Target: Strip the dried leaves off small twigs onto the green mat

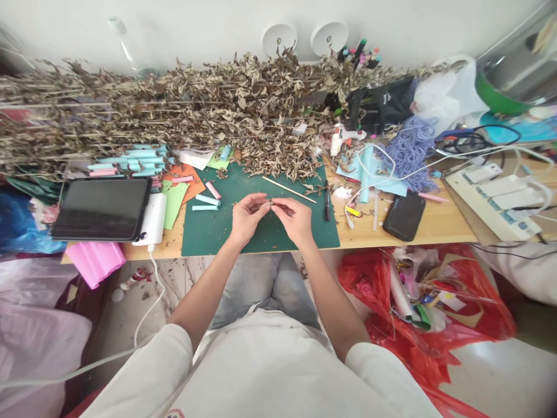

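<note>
Over the green cutting mat [209, 232], my left hand [248, 217] and my right hand [293, 219] meet at the fingertips. Both pinch a small bit of dried plant [268, 202], mostly covered by the fingers. Beyond them a thin wooden stick [289, 190] lies slantwise on the mat. A black pen [327, 201] rests near the mat's right edge. Left of my left hand are light blue paper rolls [206, 203] and a pink roll [213, 190]. Loose dried leaves [282, 154] cover the mat's far edge.
Dried leafy stalks [152, 104] are heaped along the wall. At left lie a tablet [104, 208] and stacked blue rolls [134, 159]. On the right are a glue gun [343, 138], a phone [404, 216], purple yarn [411, 154] and a power strip [496, 197]. A red bag [369, 278] hangs below.
</note>
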Demonstrator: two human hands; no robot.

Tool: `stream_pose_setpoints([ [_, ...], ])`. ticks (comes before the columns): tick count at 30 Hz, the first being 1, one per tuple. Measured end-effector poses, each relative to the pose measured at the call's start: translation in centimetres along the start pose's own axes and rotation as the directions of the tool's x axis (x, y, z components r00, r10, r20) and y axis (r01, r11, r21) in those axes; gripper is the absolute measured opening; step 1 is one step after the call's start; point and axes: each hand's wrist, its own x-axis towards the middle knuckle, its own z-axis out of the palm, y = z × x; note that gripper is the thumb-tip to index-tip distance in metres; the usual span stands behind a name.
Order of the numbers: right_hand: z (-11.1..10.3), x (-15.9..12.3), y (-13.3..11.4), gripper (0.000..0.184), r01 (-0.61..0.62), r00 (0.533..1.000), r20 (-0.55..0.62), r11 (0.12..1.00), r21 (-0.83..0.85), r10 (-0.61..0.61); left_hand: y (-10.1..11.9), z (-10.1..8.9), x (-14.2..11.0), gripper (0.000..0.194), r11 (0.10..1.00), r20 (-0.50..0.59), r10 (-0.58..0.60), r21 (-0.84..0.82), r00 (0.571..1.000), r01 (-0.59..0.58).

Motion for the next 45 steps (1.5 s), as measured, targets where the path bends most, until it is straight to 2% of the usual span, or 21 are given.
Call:
stream_pose_setpoints([
  [7, -0.1, 0.0, -0.5, 0.013, 0.094, 0.995, 0.046, 0.984, -0.152, -0.088, 0.3, -0.3, -0.4, 0.025, 0.993, -0.006, -0.025, 0.119, 1.000, 0.025],
  [14, 0.5, 0.0, 0.0, 0.013, 0.215, 0.976, 0.043, 0.896, -0.388, -0.216, 0.0, 0.2, -0.2, 0.017, 0.977, -0.001, 0.012, 0.212, 1.000, -0.012],
  [16, 0.8, 0.0, 0.7, 0.014, 0.247, 0.966, 0.041, 0.857, -0.452, -0.257, 0.2, 0.5, -0.2, 0.013, 0.955, -0.006, 0.063, 0.291, 0.998, -0.058],
  [19, 1.0, 0.0, 1.5, 0.016, 0.288, 0.950, 0.048, 0.803, -0.522, -0.310, 0.6, 0.9, -0.2, 0.013, 0.867, 0.032, 0.191, 0.462, 0.981, -0.184],
  [22, 0.8, 0.2, 1.5, 0.015, 0.266, 0.952, 0.008, 0.809, -0.524, -0.307, 1.1, 1.0, -0.2, 0.015, 0.802, 0.070, 0.276, 0.533, 0.959, -0.270],
  [25, 0.1, 0.4, 1.1, 0.014, 0.222, 0.961, -0.044, 0.858, -0.463, -0.273, 1.2, 0.5, 0.0, 0.011, 0.838, -0.009, 0.263, 0.498, 0.965, -0.224],
  [27, -0.4, 0.6, 0.9, 0.016, 0.216, 0.965, -0.045, 0.880, -0.422, -0.258, 1.1, 0.0, 0.3, 0.012, 0.894, -0.080, 0.194, 0.426, 0.978, -0.143],
  [29, -0.6, 0.7, 1.0, 0.016, 0.208, 0.971, -0.027, 0.892, -0.401, -0.239, 0.9, -0.3, 0.6, 0.017, 0.941, -0.106, 0.115, 0.329, 0.988, -0.074],
  [32, -0.6, 0.8, 0.9, 0.015, 0.192, 0.979, 0.012, 0.899, -0.395, -0.204, 0.9, -0.3, 0.8, 0.022, 0.978, -0.084, 0.032, 0.208, 0.996, -0.014],
  [38, -0.3, 0.7, -0.5, 0.020, 0.241, 0.969, 0.039, 0.895, -0.374, -0.245, 1.4, 0.3, 0.8, 0.023, 0.997, -0.053, -0.019, 0.074, 0.998, 0.023],
  [42, -0.2, 0.8, -0.6, 0.017, 0.235, 0.972, 0.072, 0.904, -0.358, -0.224, 1.1, 0.5, 0.8, 0.025, 0.997, -0.025, -0.043, 0.055, 0.999, 0.044],
  [45, 0.0, 0.7, -0.3, 0.019, 0.232, 0.973, 0.096, 0.881, -0.412, -0.211, 1.0, 0.5, 0.7, 0.025, 0.995, -0.001, -0.029, 0.094, 1.000, 0.029],
])
